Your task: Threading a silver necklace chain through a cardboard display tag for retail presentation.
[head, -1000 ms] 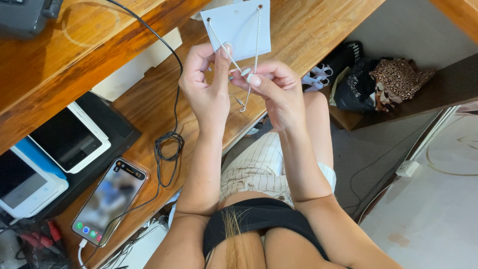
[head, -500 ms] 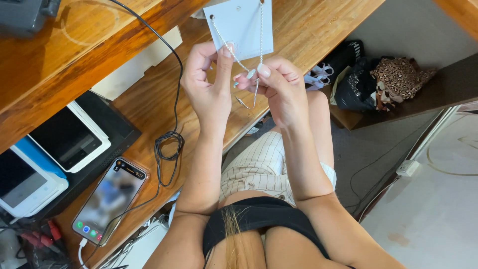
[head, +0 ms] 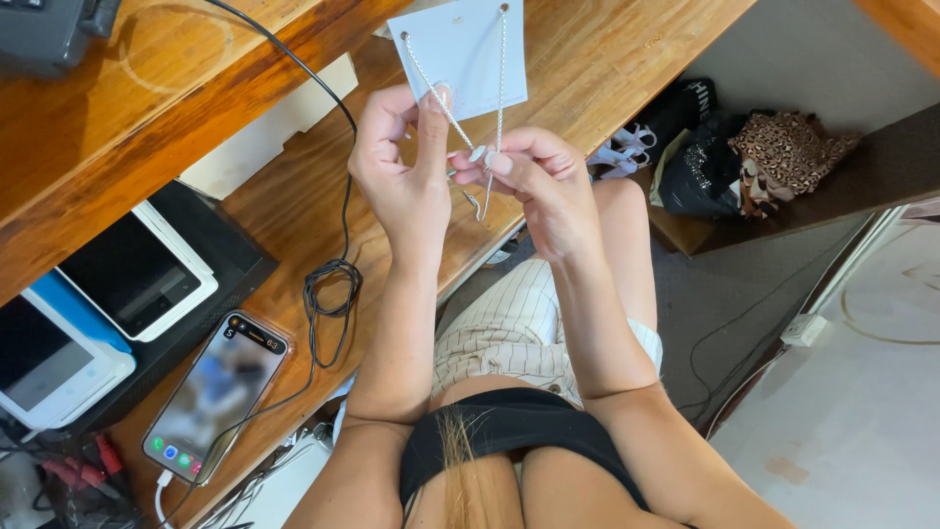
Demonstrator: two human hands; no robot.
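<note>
Necklace: thin silver chain (head: 497, 93) threaded through two holes at the top of a pale blue square card (head: 460, 54), both strands hanging down to meet between the hands, above the wooden desk (head: 294, 196).
Left hand (head: 397, 171): fingers closed, pinching one strand.
Right hand (head: 534, 181): fingertips pinched shut on the chain's end.
Nearby: coiled black cable (head: 331, 294); smartphone (head: 215, 392) at the desk edge.

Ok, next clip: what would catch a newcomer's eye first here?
Top centre, the left hand and right hand pinch a thin silver chain threaded through a white card over the wooden desk. At lower left, a smartphone lies plugged in beside a coiled black cable.
</note>
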